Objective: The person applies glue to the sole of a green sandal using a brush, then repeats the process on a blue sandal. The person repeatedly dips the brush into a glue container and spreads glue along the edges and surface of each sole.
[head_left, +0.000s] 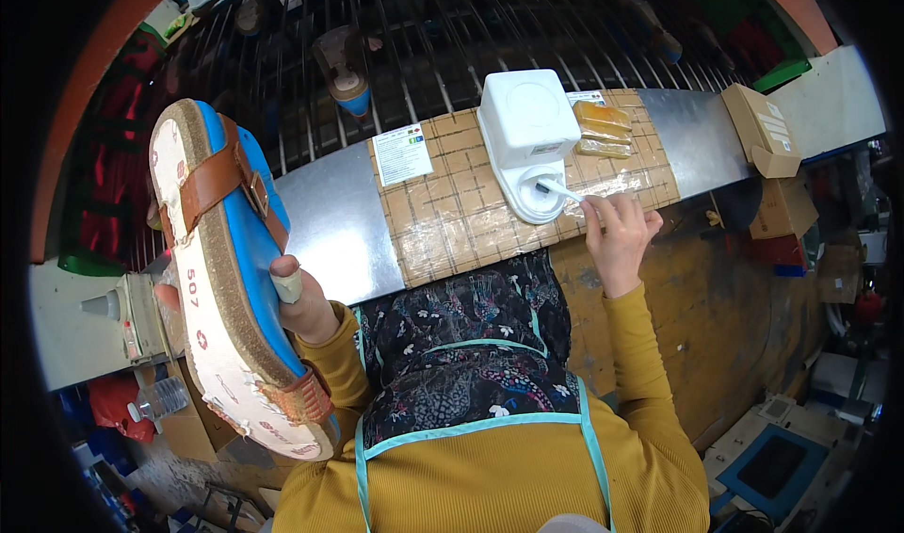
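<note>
My left hand (pixel 306 309) is closed round a sandal (pixel 209 288), held up at the left with its pale underside turned toward me. The sandal has a cork edge, brown buckled straps and a blue last (pixel 247 250) inside it. Its thumb, with a beige wrap on it, presses the blue last. In my right hand (pixel 620 241), the fingers pinch the thin white handle of a brush (pixel 562 190). The brush tip dips into the round cup of a white dispenser (pixel 530 123); the liquid in the cup is hard to make out.
Beneath the dispenser lies a tape-covered cardboard sheet (pixel 443 222) on a metal ledge (pixel 325 222). Yellowish wrapped blocks (pixel 603 130) and a printed card (pixel 402 154) rest on it. Beyond, a roller conveyor carries another sandal (pixel 344 72). An open cardboard box (pixel 761 133) stands at the right.
</note>
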A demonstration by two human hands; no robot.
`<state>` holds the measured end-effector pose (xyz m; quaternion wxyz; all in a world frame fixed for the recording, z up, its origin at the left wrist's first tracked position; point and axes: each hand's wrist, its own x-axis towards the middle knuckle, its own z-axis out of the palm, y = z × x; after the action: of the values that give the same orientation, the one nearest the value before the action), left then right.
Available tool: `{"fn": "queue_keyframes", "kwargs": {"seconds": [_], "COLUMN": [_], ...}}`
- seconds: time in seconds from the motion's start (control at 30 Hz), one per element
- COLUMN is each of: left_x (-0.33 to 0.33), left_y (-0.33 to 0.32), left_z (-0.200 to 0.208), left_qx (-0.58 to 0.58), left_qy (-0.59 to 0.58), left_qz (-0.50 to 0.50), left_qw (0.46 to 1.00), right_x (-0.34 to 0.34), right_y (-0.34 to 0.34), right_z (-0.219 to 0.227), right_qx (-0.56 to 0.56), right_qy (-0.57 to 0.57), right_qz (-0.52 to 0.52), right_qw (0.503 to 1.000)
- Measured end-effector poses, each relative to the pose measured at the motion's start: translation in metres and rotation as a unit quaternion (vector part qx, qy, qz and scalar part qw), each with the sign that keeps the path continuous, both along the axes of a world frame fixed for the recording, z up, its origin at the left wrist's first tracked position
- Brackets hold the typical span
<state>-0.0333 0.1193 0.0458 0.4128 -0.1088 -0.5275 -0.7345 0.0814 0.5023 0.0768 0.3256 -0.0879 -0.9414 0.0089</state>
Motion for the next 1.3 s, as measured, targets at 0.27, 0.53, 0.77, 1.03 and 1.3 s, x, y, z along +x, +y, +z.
{"fn": "queue_keyframes", "kwargs": {"seconds": [0.27,0.53,0.77,1.03,1.3], "left_x": [0.006,0.004,-0.008,-0.011,-0.008], "left_y": [0.016,-0.018,0.075,0.101,0.077], "left_z": [0.026,0.08,-0.003,0.015,0.009], "left_qx": [-0.016,0.26,-0.096,-0.049,-0.238], "left_qy": [-0.003,-0.157,0.016,-0.095,-0.013], "left_qz": [-0.052,-0.724,-0.163,-0.239,-0.104], "left_qw": [0.999,0.62,0.982,0.965,0.966], "right_x": [0.005,0.015,-0.014,-0.038,-0.076], "right_y": [0.001,0.034,-0.032,-0.117,-0.142], "right_z": [0.013,-0.017,0.027,0.08,0.081], "right_qx": [-0.127,-0.624,-0.518,-0.411,-0.476], "right_qy": [-0.123,-0.184,-0.044,0.145,0.124], "right_qz": [-0.024,0.025,0.107,0.23,0.276], "right_qw": [0.984,0.759,0.848,0.87,0.826]}}
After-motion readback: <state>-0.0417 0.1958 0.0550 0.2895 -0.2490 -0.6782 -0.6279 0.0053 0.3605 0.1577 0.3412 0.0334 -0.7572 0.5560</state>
